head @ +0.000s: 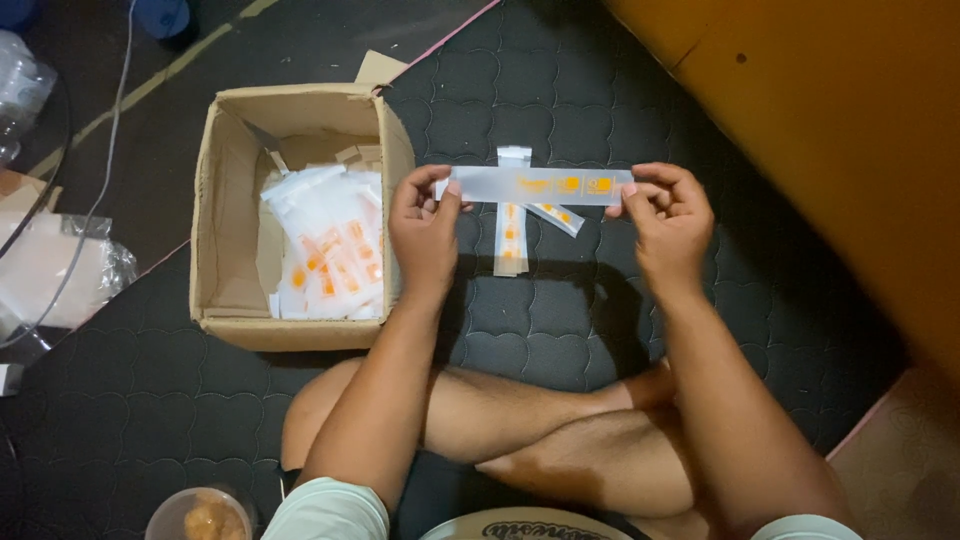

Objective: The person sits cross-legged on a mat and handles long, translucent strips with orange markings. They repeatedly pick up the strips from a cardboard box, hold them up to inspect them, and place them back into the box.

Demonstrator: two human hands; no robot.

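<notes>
I hold a long, narrow translucent sachet (535, 185) with orange print level between both hands, above the dark quilted mat. My left hand (424, 230) pinches its left end. My right hand (668, 222) pinches its right end. Under it, two more of the same sachets (512, 228) lie on the mat, one upright and one slanting to the right. To the left stands an open cardboard box (228, 215) that holds several of the same white and orange sachets (330, 250).
My crossed bare legs (520, 420) rest on the dark quilted mat (560, 320). An orange wooden surface (840, 110) rises at the right. Crumpled clear plastic (60, 265) and cables lie at the left. A small round container (200, 515) sits at the bottom left.
</notes>
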